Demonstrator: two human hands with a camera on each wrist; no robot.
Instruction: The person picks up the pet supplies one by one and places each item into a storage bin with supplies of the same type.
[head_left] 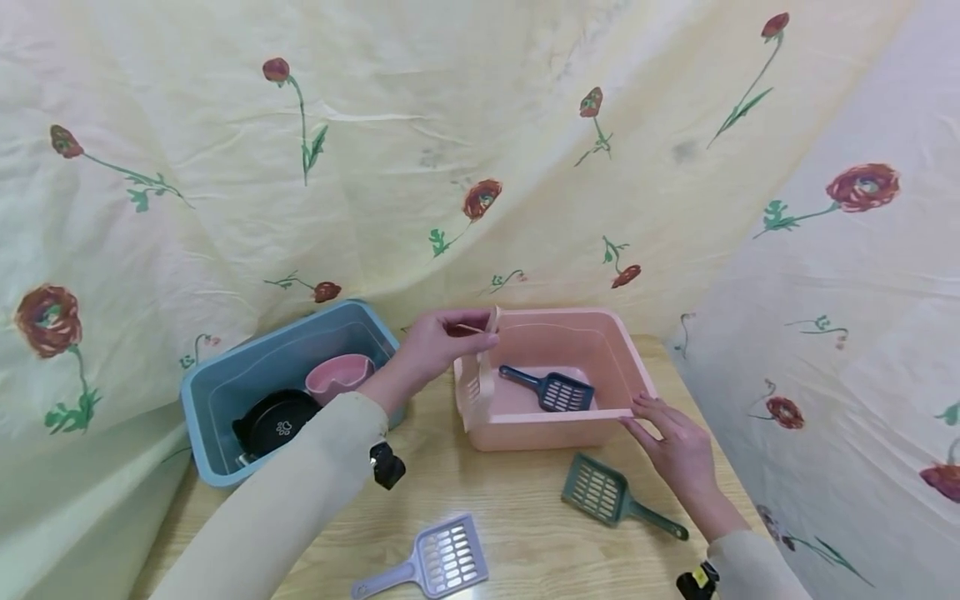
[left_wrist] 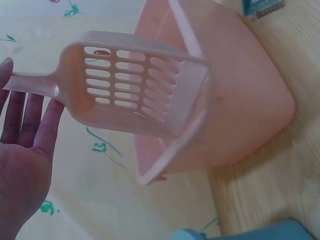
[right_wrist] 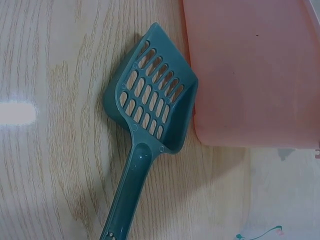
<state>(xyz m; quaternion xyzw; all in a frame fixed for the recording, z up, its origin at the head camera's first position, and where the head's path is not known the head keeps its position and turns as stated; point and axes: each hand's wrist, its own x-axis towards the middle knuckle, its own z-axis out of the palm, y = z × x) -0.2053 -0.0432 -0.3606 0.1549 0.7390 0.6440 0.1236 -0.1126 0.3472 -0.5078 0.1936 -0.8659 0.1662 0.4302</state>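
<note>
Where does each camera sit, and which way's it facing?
On head: faces forward and down at the pink litter box; left hand, right hand, sleeves show.
On left wrist: faces the pale pink litter scoop; palm, fingers show.
On right wrist: faces the green litter scoop; no hand shows.
Head and right wrist share that scoop.

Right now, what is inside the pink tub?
A dark blue scoop. The near wall of the pink tub and the pale scoop in the left hand hide part of its bottom.
</note>
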